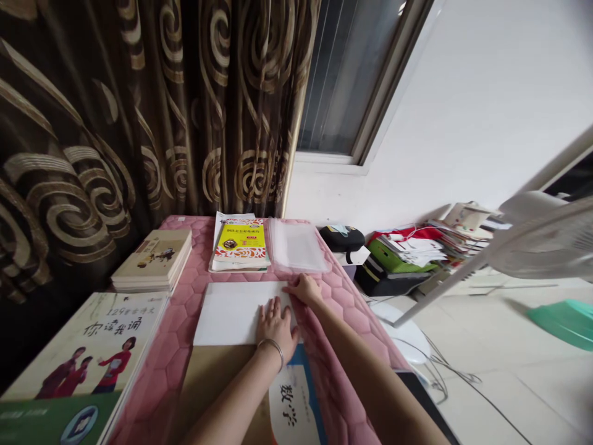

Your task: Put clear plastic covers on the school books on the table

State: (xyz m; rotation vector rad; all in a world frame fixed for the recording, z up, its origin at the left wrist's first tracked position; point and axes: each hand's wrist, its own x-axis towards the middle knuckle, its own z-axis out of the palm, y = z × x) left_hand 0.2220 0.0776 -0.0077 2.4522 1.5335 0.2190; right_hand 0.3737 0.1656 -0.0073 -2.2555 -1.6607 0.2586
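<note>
My left hand [278, 326], with a bracelet at the wrist, lies flat with its fingers spread on a white sheet [227, 315]. At the sheet's far right corner, the fingers of my right hand [304, 289] are bent and closed on its edge. The near side of the sheet meets a book [296, 402] with a brown, white and blue cover, partly hidden under my left forearm. Just beyond my right hand lies a pile of clear plastic covers [296, 246]. A yellow-fronted book [243, 241] rests on other papers to their left.
A pink quilted cover [185, 309] spreads under the books. Book stacks stand on the left, one small [155, 256], one large [88, 352]. A dark case [341, 238] sits beyond the right edge. A white fan [542, 235] leans in from the right.
</note>
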